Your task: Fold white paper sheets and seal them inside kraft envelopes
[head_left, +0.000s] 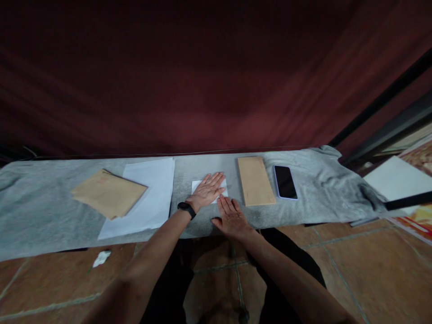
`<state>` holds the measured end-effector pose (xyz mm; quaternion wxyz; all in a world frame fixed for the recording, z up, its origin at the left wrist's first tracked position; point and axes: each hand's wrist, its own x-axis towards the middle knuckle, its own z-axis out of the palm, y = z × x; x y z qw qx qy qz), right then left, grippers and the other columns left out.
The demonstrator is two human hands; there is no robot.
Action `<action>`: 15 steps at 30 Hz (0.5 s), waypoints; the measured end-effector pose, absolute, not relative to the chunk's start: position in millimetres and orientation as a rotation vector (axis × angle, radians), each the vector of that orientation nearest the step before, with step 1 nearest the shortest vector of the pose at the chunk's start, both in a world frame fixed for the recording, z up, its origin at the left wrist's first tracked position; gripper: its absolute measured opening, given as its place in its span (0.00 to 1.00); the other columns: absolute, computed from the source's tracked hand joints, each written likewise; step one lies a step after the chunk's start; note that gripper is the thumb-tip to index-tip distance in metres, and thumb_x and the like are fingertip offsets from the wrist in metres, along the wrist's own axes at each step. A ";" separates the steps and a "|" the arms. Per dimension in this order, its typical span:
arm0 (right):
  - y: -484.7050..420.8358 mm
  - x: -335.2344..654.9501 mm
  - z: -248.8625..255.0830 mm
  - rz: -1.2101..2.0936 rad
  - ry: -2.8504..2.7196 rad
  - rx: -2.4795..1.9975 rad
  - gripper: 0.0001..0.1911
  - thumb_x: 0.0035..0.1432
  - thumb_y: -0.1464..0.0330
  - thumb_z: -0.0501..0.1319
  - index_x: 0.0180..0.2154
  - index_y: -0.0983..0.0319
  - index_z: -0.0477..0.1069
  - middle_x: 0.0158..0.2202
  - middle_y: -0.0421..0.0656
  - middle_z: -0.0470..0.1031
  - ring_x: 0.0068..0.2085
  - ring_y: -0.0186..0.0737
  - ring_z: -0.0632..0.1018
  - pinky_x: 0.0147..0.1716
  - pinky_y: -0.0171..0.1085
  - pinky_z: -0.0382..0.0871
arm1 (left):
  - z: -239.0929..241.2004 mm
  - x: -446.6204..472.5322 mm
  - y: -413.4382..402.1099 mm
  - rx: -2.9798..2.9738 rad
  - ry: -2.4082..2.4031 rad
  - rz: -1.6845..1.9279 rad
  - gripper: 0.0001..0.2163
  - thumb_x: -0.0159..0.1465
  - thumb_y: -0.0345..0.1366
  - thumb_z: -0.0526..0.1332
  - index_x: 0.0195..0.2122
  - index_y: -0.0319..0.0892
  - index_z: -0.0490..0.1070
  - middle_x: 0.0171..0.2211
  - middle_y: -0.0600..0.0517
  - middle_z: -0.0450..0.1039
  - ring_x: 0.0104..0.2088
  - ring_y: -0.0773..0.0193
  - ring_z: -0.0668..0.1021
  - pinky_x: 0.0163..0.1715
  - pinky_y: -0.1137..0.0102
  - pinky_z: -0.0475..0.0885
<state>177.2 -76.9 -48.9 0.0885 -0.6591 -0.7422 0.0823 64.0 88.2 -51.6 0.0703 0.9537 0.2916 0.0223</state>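
A small piece of white paper [196,185], seemingly folded, lies on the grey cloth in the middle of the bench. My left hand [206,191] rests flat across it, fingers stretched out and covering most of its surface. A black band circles that wrist. My right hand [232,218] lies with fingers extended at the paper's lower right edge, its fingertips close to my left thumb. Nothing is gripped in either hand. Just right of them is a brown envelope [256,181], possibly a stack of several.
Grey cloth [40,198] covers the narrow bench. On the left, brown envelopes [110,192] overlap large white sheets [148,204]. A phone [285,182] lies at right. Behind hangs a dark red curtain [202,99]. A white scrap [101,258] sits on the tiled floor.
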 end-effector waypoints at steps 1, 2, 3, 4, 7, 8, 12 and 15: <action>-77.0 177.3 -49.2 0.248 -2.208 -1.961 0.38 0.69 0.53 0.54 0.68 0.72 0.55 0.71 0.56 0.54 0.71 0.53 0.58 0.69 0.53 0.50 | -52.5 64.1 87.9 2.873 0.898 0.081 0.28 0.75 0.47 0.38 0.72 0.41 0.50 0.73 0.48 0.49 0.73 0.62 0.50 0.71 0.58 0.41; -77.2 177.4 -49.4 0.249 -2.205 -1.960 0.37 0.69 0.54 0.54 0.68 0.72 0.55 0.71 0.56 0.53 0.71 0.53 0.58 0.69 0.53 0.50 | -53.3 64.0 87.6 2.875 0.921 0.094 0.28 0.75 0.47 0.38 0.72 0.41 0.50 0.73 0.48 0.49 0.73 0.62 0.50 0.71 0.58 0.42; -77.3 177.6 -49.4 0.249 -2.198 -1.959 0.37 0.69 0.54 0.54 0.68 0.72 0.55 0.71 0.56 0.53 0.71 0.53 0.58 0.69 0.53 0.50 | -54.1 64.0 87.4 2.875 0.945 0.104 0.28 0.75 0.47 0.38 0.72 0.41 0.50 0.73 0.48 0.49 0.73 0.62 0.50 0.71 0.58 0.43; -77.5 177.7 -49.3 0.249 -2.193 -1.957 0.37 0.69 0.54 0.54 0.69 0.72 0.55 0.71 0.56 0.52 0.71 0.53 0.58 0.69 0.53 0.50 | -54.8 64.1 87.2 2.874 0.969 0.111 0.28 0.75 0.46 0.38 0.72 0.41 0.50 0.73 0.48 0.50 0.73 0.62 0.51 0.71 0.58 0.43; -77.6 177.9 -47.1 0.261 -2.190 -1.948 0.38 0.68 0.54 0.55 0.69 0.72 0.55 0.72 0.56 0.51 0.71 0.53 0.58 0.69 0.53 0.50 | -56.3 65.8 86.7 2.849 1.077 0.128 0.27 0.75 0.44 0.39 0.73 0.41 0.49 0.73 0.48 0.49 0.73 0.61 0.51 0.71 0.57 0.45; -77.6 177.9 -46.0 0.269 -2.189 -1.947 0.38 0.68 0.54 0.55 0.68 0.72 0.55 0.72 0.56 0.51 0.71 0.53 0.59 0.69 0.53 0.50 | -56.6 67.1 86.4 2.833 1.128 0.133 0.27 0.75 0.44 0.39 0.73 0.41 0.48 0.73 0.48 0.49 0.73 0.60 0.51 0.71 0.56 0.45; -78.2 178.0 -42.6 0.294 -2.186 -1.943 0.37 0.69 0.55 0.55 0.69 0.71 0.55 0.72 0.56 0.51 0.71 0.53 0.58 0.69 0.53 0.50 | -57.5 74.7 85.1 2.730 1.375 0.135 0.29 0.74 0.46 0.39 0.73 0.38 0.47 0.73 0.45 0.48 0.73 0.56 0.51 0.71 0.51 0.45; -78.9 178.2 -43.1 0.288 -2.181 -1.932 0.38 0.68 0.55 0.56 0.69 0.72 0.54 0.72 0.56 0.50 0.71 0.53 0.57 0.69 0.53 0.49 | -57.6 79.2 85.2 2.667 1.514 0.128 0.31 0.74 0.50 0.41 0.73 0.38 0.46 0.73 0.43 0.47 0.73 0.53 0.51 0.70 0.49 0.45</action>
